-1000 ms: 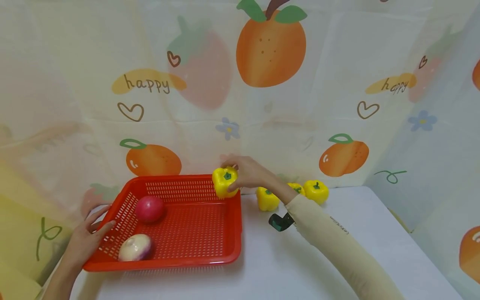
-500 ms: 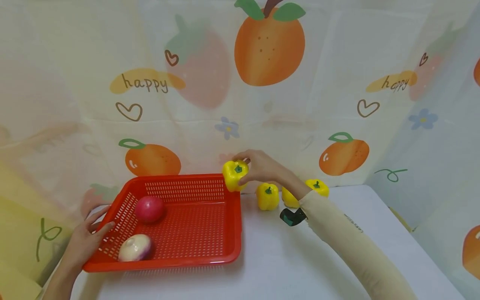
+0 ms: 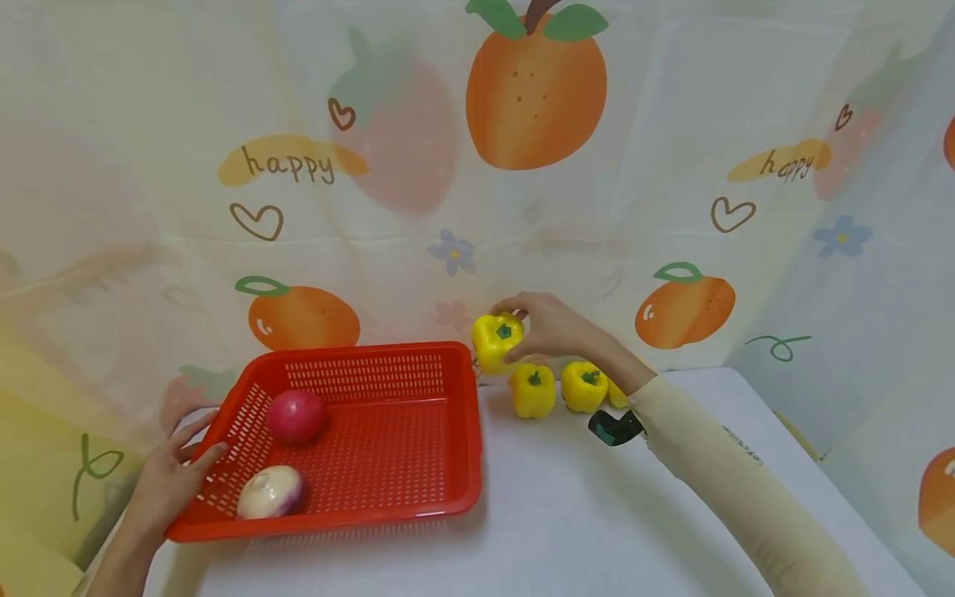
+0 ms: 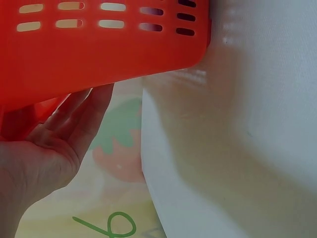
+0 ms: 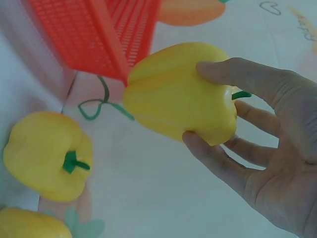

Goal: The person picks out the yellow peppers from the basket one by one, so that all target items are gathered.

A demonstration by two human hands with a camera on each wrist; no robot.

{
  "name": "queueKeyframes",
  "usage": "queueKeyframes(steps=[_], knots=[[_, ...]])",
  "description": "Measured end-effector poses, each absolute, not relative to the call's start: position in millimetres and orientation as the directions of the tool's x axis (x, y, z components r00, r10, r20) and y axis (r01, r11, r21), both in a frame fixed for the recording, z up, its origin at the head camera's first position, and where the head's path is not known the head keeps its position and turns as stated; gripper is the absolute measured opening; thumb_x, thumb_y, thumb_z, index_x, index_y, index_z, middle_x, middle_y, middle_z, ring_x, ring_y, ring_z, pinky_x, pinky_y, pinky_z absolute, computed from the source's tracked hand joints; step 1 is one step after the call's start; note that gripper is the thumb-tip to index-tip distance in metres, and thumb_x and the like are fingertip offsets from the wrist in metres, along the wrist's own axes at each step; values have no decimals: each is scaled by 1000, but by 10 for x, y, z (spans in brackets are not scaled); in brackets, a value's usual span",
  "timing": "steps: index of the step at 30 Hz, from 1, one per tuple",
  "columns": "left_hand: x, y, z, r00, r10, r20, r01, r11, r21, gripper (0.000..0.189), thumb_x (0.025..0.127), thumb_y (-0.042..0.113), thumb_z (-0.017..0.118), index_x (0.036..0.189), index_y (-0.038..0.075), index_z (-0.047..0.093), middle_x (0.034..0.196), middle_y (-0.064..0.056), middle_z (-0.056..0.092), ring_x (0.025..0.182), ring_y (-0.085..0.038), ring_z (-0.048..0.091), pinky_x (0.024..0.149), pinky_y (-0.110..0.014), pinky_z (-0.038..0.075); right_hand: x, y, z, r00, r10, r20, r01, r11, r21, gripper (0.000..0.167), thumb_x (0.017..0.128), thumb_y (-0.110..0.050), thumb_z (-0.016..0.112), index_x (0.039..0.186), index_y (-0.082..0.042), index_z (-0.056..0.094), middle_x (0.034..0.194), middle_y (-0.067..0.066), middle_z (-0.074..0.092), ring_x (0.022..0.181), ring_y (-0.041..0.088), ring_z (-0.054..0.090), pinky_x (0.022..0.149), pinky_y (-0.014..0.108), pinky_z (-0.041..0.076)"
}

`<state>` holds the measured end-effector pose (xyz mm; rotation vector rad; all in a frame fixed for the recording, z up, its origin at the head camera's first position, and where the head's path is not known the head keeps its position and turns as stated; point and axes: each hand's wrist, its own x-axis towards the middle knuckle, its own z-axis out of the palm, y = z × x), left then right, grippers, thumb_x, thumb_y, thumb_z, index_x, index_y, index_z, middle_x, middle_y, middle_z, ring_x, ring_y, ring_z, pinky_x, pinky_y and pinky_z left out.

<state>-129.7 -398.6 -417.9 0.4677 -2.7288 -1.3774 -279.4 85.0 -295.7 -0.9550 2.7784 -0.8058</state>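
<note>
My right hand [image 3: 555, 325] grips a yellow bell pepper [image 3: 496, 342] by its stem end, above the table at the basket's back right corner. In the right wrist view, thumb and fingers hold opposite sides of the bell pepper [image 5: 181, 94]. My left hand [image 3: 166, 477] holds the left rim of the red plastic basket [image 3: 468, 464], thumb on top. The left wrist view shows fingers [image 4: 91, 119] reaching under that rim. Inside the basket lie a pinkish-red round fruit or vegetable [image 3: 296, 416] and a white-and-purple onion or turnip [image 3: 270, 492], both toward the left.
Right of the basket, several yellow bell peppers stand in a row on the white table [image 3: 552, 531]: one [image 3: 533, 391], another [image 3: 584, 386], and one partly behind the right forearm [image 3: 617, 395]. A fruit-printed cloth [image 3: 567, 224] hangs behind the table.
My right hand has carried the bell pepper rightward and slightly up, from over the basket's back right corner to just outside it. My left hand stays on the rim.
</note>
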Motion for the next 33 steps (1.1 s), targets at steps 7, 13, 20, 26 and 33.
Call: queueKeyframes(steps=[7,13,20,26,33], knots=[[-1291,-3967,-4182,-951,-297,-86,-245,555,795,64,102,28,53,153,1,25,138,-42,39,91,-28,67,66,-36,59,-2815,1012,-2998,-793,-604,76,-551,658,-513,65,74,-17,86,133,-9,59,130,8,60,113,27,52,94,43,49],[-1279,-3969,-4191,-950,-305,-67,-237,564,791,64,101,28,54,153,2,27,137,-41,40,89,-26,67,65,-35,59,-2846,1138,-3013,-783,-619,62,-558,654,-511,65,74,-20,86,133,-8,60,132,8,60,114,28,53,96,45,47],[-1274,-3965,-4196,-950,-306,-61,-235,572,786,65,101,30,54,153,4,26,137,-42,41,91,-30,67,65,-35,59,-2862,1307,-3028,-798,-601,40,-532,674,-513,65,75,-19,86,134,-9,59,134,8,59,116,29,53,98,48,46],[-1278,-3976,-4196,-949,-305,-80,-247,562,789,66,101,32,53,154,5,24,138,-41,39,92,-30,67,65,-36,59,-2867,1476,-3027,-812,-582,44,-518,685,-512,64,75,-17,85,133,-8,60,133,9,59,117,31,52,98,52,45],[-1273,-3972,-4199,-948,-307,-85,-249,548,799,66,101,32,53,154,5,24,138,-41,39,88,-24,67,65,-36,59,-2875,1689,-2996,-823,-567,39,-504,697,-511,64,74,-16,86,132,-8,61,133,10,60,118,33,53,98,56,44]])
